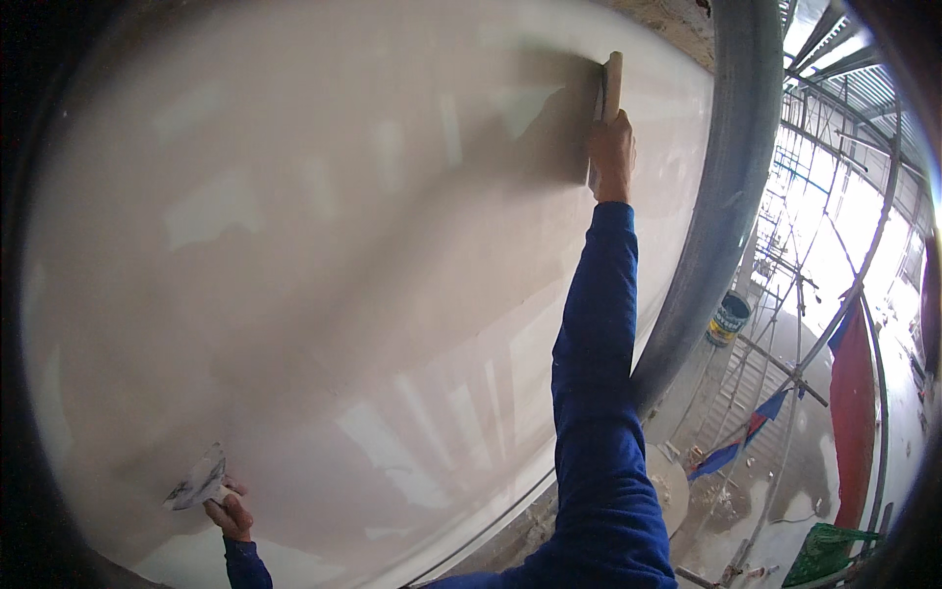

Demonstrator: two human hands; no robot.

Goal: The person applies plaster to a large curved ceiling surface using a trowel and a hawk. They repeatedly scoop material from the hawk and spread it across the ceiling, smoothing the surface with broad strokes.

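At the upper right my right hand (612,155) is closed round the wooden handle of a plastering trowel (613,83). The trowel is seen nearly edge-on, its thin blade at or close to the large pale wall (314,294), and its shadow falls to the left. Down at the lower left my left hand (232,511) grips a putty knife (201,481) with a wide, smeared blade. That knife is near the wall's lower part; whether it touches cannot be made out. Whiter patches and streaks of filler mark the pinkish wall.
A thick grey curved edge (721,196) bounds the wall on the right. Beyond it stand scaffold poles (871,236), a bucket (728,319), a hanging red cloth (852,412) and a blue-and-red cloth (741,437). Green netting (822,555) lies at the lower right.
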